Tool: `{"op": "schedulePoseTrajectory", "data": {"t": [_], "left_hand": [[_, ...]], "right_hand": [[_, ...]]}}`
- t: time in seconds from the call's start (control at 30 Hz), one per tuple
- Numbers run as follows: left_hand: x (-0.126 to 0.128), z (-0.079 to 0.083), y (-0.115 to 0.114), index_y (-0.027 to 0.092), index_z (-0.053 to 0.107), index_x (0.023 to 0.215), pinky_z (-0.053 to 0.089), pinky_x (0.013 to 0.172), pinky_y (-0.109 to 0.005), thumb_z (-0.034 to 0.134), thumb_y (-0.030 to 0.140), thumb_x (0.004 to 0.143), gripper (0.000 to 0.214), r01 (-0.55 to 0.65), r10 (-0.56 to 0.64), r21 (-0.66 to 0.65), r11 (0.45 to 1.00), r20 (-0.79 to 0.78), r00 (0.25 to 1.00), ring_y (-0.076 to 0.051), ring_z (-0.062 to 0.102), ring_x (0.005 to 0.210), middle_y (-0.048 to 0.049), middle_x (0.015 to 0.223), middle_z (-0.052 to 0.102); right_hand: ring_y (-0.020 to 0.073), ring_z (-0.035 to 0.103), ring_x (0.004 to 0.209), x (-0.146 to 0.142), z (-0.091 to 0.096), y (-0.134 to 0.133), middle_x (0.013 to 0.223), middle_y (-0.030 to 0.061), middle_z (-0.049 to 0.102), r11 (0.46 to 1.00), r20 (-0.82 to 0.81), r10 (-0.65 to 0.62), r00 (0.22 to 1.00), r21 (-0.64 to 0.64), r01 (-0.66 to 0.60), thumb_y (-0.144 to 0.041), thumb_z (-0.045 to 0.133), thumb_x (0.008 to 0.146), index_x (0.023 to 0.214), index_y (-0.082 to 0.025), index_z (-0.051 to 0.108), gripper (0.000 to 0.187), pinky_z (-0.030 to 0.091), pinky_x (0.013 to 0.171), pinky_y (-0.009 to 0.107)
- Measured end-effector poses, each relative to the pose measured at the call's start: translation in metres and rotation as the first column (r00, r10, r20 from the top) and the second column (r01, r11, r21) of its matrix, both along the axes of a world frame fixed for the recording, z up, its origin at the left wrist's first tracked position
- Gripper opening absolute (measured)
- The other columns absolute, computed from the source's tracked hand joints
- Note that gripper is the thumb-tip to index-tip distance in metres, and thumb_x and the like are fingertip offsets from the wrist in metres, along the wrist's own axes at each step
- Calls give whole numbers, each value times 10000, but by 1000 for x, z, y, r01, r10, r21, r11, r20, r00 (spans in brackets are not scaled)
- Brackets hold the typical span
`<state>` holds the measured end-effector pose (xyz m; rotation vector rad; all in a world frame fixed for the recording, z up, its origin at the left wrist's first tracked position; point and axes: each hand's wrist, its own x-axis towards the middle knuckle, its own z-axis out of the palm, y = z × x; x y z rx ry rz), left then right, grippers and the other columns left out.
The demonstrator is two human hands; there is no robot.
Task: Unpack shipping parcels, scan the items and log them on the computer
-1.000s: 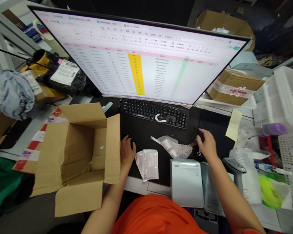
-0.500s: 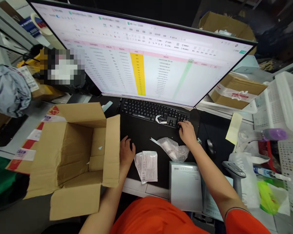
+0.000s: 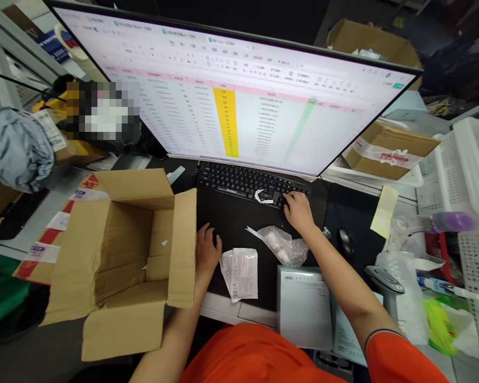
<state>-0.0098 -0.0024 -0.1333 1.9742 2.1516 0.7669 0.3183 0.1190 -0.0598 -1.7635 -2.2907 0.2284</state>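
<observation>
An open cardboard box (image 3: 120, 255) stood at the worktop's (image 3: 231, 218) left. Just beside its flap the left hand (image 3: 207, 250) lay palm down, grip loose and empty. A paper packet (image 3: 239, 272) and a bubble-wrapped item (image 3: 285, 243) lay between the hands. The right hand (image 3: 299, 211) rested on the keyboard's (image 3: 239, 182) right end, grip spread over the keys.

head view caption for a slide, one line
Right hand on the keyboard, left hand flat beside an open cardboard box.

Black keyboard (image 3: 243, 183) — flat, just below monitor (image 3: 239, 106)
</observation>
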Motion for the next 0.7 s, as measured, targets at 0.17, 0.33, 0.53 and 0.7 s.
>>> {"op": "schedulePoseTrajectory", "data": {"t": [0.17,0.33,0.53,0.7], "left_hand": [[-1,0,-1,128,644,1127,467,1070,-536,482,254,944,275,-4,4,-5,1000,1,1000,-354,581,1239,-217,1321,616],[-2,-2,-1,124,646,1125,478,1056,-541,484,258,947,275,-1,1,-7,1000,1,1000,-354,596,1218,-224,1318,619],[-1,0,-1,122,643,1120,481,1060,-534,480,256,954,269,-2,2,3,1000,-6,1000,-356,593,1224,-225,1318,619],[0,1,-1,118,641,1116,484,1063,-526,479,243,953,261,5,-4,8,1000,-15,1000,-354,594,1216,-217,1311,623]], "right_hand": [[320,463,1133,-26,3,30,1226,176,584,1000,27,-5,1000,-20,6,-256,513,973,1401,-136,624,458,429,993,456],[321,458,1091,-43,2,45,1152,164,555,993,52,-112,992,-34,113,-313,538,985,1346,-202,683,405,430,941,457],[324,461,1091,-27,-2,32,1190,171,555,992,-6,-125,992,-7,125,-327,554,973,1382,-161,650,452,427,974,470],[306,484,1035,18,-6,-2,1084,154,582,985,-79,-162,984,37,166,-270,523,955,1246,-143,723,375,443,960,457]]}}
